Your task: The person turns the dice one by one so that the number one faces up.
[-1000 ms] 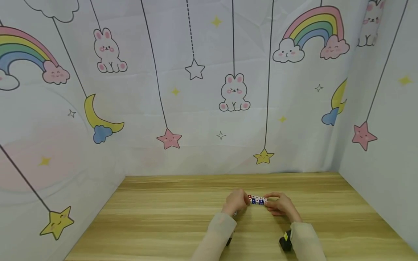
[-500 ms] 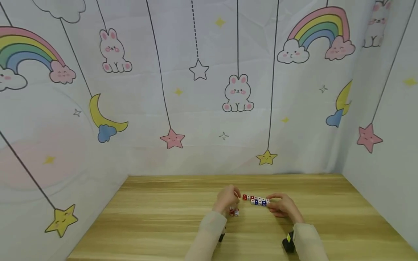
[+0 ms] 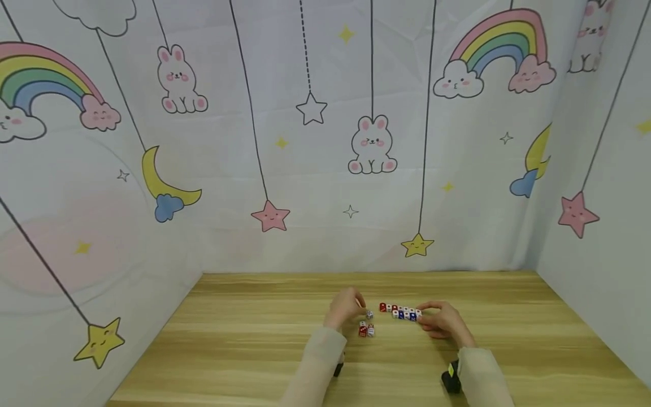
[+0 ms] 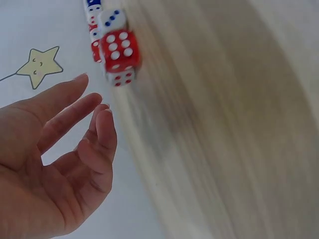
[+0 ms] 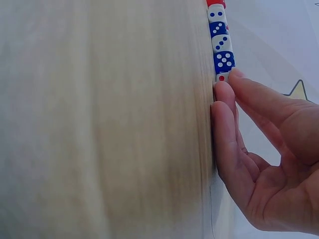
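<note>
Two touching rows of small red, white and blue dice [image 3: 402, 311] lie on the table, the back row reaching farther left. At their right end my right hand [image 3: 442, 321] pinches the end dice between thumb and fingers; a white die with one red dot [image 5: 222, 77] shows at the fingertips in the right wrist view. My left hand [image 3: 346, 308] is over the table left of the rows, its fingers loosely bent and holding nothing. Beside its fingertips sits a loose white die [image 3: 369, 314]. Nearer me is a small cluster with a red die [image 4: 119, 47] and white ones.
The wood-grain table [image 3: 244, 345] meets a white cloth wall [image 3: 315, 243] at the back, printed with rabbits, stars and rainbows. Similar walls rise at left and right. A black wrist device [image 3: 451, 377] shows by the right sleeve.
My left hand has drawn leftward from the rows, uncovering the back row's left end, the loose white die and the cluster. My right hand stays at the rows' right end. The view shifted slightly.
</note>
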### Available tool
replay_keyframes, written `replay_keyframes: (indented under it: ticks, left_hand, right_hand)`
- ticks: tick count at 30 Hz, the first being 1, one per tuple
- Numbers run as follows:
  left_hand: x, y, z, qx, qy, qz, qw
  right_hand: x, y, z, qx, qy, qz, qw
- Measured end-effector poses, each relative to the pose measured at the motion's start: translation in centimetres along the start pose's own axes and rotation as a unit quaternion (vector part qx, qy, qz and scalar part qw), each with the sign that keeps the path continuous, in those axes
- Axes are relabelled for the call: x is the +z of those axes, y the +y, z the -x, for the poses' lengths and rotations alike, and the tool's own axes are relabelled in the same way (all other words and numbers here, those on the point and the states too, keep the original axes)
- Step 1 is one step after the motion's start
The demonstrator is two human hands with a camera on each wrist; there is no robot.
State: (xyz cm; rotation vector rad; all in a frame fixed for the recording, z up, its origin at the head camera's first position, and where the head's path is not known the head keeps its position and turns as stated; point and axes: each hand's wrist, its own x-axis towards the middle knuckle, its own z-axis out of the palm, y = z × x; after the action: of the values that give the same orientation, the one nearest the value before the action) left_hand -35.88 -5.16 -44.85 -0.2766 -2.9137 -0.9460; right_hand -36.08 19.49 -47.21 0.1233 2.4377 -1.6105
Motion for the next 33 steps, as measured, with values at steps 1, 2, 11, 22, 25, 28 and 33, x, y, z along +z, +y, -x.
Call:
replay_keyframes:
  ticks: [1, 2, 11, 22, 25, 28, 33]
  left_hand:
    - [0.2, 0.0, 0.0, -0.004, -0.002, 0.002, 1.0]
    - [0.4, 0.1, 0.0, -0.006, -0.002, 0.002, 1.0]
    - [1.5, 0.1, -0.1, 0.002, 0.007, -0.028, 0.9996]
    - [0.2, -0.8, 0.0, -0.014, -0.011, -0.055, 0.9983]
    - [0.0, -1.0, -0.1, -0.019, -0.018, -0.06, 0.9978]
    - [-0.2, -1.1, -0.1, -0.023, -0.023, -0.063, 0.9975]
    - [-0.5, -1.0, 0.1, -0.029, -0.025, -0.061, 0.9974]
  right_hand:
    - [0.0, 0.0, 0.1, 0.0, 0.0, -0.002, 1.0]
    - [-0.1, 0.0, 0.1, -0.001, -0.003, -0.003, 1.0]
    - [-0.4, 0.1, 0.0, -0.015, -0.034, -0.014, 0.999]
    - [-0.1, -0.1, -0.1, 0.007, -0.001, -0.003, 1.0]
    - [-0.1, 0.0, -0.2, 0.007, -0.002, -0.001, 1.0]
    - [-0.2, 0.0, -0.2, 0.005, -0.004, -0.002, 1.0]
    - [-0.1, 0.0, 0.0, 0.0, -0.006, -0.003, 1.0]
